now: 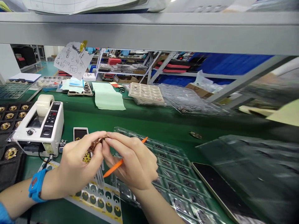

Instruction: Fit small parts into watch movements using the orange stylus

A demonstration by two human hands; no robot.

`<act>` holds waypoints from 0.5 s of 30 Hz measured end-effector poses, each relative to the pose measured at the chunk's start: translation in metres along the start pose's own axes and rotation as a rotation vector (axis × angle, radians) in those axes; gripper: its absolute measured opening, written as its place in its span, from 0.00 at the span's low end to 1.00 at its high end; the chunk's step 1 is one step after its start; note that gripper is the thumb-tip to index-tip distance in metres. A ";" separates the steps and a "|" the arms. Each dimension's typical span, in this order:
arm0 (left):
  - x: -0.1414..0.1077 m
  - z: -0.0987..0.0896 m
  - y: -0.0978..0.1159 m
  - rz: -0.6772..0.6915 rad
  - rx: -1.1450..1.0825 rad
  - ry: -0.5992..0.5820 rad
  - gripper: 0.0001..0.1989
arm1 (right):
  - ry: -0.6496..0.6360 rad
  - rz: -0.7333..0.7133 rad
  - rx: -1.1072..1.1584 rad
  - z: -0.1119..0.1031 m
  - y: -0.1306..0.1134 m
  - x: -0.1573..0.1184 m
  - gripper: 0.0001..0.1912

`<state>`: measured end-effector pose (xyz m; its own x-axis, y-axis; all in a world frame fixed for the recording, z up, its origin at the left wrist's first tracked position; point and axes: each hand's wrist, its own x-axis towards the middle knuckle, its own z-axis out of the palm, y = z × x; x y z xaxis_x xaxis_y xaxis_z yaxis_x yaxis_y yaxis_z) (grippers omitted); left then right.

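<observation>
My left hand [73, 163], with a blue wristband [37, 185] on its wrist, pinches a small shiny copper-coloured part [95, 144] between thumb and fingers. The fingertips of my right hand [134, 158] meet the same part at its right end. An orange pointed stick [114, 168] is tucked through the fingers of my right hand, its tip pointing down left. Partly hidden under my left hand stands a small box [80, 128] with tiny yellow pieces. Below my hands lies a sheet of die-cut stickers [100, 203].
A clear compartment tray [177, 177] of dark parts lies to the right, beside a phone [224, 189] and clear plastic trays [254, 168]. A white tape dispenser [43, 127] and a black tray of gold parts [9, 137] stand left. A grey shelf beam [149, 34] crosses overhead.
</observation>
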<state>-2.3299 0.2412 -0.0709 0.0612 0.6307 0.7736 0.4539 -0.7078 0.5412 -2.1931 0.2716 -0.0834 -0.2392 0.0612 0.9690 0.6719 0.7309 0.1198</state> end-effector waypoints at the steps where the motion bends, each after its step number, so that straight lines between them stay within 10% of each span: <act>1: 0.000 0.000 0.000 -0.007 -0.005 -0.004 0.11 | 0.000 -0.007 0.003 0.000 0.000 0.000 0.06; 15: 0.000 -0.003 0.004 -0.023 -0.075 0.004 0.11 | 0.047 -0.005 -0.004 -0.001 -0.002 -0.002 0.06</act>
<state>-2.3311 0.2379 -0.0678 0.0483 0.6458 0.7620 0.3869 -0.7154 0.5818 -2.1937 0.2694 -0.0858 -0.2094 0.0250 0.9775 0.6738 0.7282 0.1257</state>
